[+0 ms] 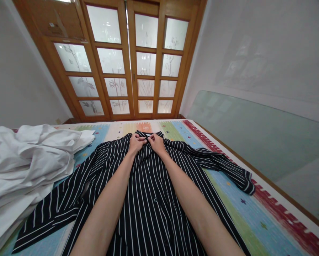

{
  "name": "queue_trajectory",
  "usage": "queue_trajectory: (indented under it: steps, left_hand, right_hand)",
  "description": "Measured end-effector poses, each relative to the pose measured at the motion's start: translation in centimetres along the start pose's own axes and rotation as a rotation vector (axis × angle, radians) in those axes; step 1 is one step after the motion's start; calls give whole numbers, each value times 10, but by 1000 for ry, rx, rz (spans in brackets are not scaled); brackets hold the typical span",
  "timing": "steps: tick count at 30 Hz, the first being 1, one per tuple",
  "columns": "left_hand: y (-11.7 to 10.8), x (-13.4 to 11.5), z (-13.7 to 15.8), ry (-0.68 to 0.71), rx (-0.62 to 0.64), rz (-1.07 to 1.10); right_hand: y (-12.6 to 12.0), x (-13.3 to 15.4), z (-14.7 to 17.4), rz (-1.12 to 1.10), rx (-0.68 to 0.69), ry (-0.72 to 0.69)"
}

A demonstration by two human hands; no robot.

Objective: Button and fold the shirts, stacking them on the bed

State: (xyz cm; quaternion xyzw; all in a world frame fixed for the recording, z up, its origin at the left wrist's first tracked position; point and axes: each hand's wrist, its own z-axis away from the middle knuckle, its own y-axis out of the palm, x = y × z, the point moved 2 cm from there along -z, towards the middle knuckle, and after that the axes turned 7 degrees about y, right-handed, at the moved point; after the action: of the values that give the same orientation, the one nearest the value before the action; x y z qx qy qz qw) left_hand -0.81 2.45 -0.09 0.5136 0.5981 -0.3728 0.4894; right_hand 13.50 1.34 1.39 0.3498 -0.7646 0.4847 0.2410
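A black shirt with white stripes (145, 199) lies spread out, front side up, its collar at the far end and both sleeves stretched to the sides. Just below the collar, my left hand (137, 143) pinches the fabric near the neck opening. My right hand (156, 143) grips the shirt's other front edge right beside it, fingertips almost meeting. Whether a button sits between the fingers is too small to tell. Lower down the front, a button (155, 200) shows on the fabric.
A multicoloured patterned cover (244, 202) lies beneath the shirt. Crumpled white fabric (28, 153) is heaped on the left, close to the left sleeve. A pale green panel (255, 131) runs along the right wall. Wooden doors with frosted panes (131, 60) stand at the back.
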Motion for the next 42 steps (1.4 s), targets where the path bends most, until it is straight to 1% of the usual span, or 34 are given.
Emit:
queue_trajectory:
  steps: [5,13,19,24,29,35,39,41,42]
  left_hand:
    - [0,-1,1,20,-7,-44]
    - [2,-11,8,113,-1,-78]
    - [3,-12,8,122,9,-58]
    - [2,-15,10,97,-6,-84]
    - [2,-17,11,84,6,-84]
    - [2,-16,11,84,69,-37]
    - [4,-14,11,69,96,-17]
    - [5,-15,12,92,76,-61]
    - [4,-15,12,125,47,-113]
  right_hand:
    - [-1,0,1,15,5,-3]
    - [-2,3,3,-171,74,-33]
    - [-6,4,4,-183,-32,-64]
    - [-4,4,4,-186,-23,-114]
    - [-5,6,4,-153,-13,-135]
    - [-5,4,4,-68,-58,-147]
    - [-2,2,3,17,-40,-91]
    - [-2,1,3,98,-15,-42]
    - [-2,1,3,149,-6,-21]
